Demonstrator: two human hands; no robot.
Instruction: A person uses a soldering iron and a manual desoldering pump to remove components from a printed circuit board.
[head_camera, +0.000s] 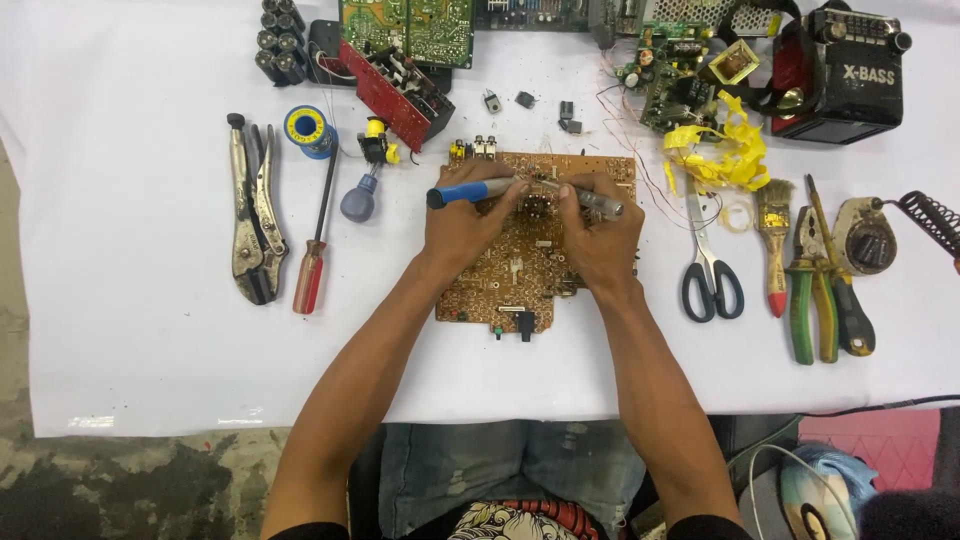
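1 brown circuit board at table center. L hand fingers closed round blue-handled tool; R hand pinching grey tool over board. 1 scissors, 1 brush, 1 red screwdriver.

A matt white cloth covers the table. At centre lies a brown circuit board with a dull, speckled solder side. Left are bare metal locking pliers and a glossy red plastic-handled screwdriver. Right, steel scissors have black plastic grips; crumpled yellow tape looks glossy.
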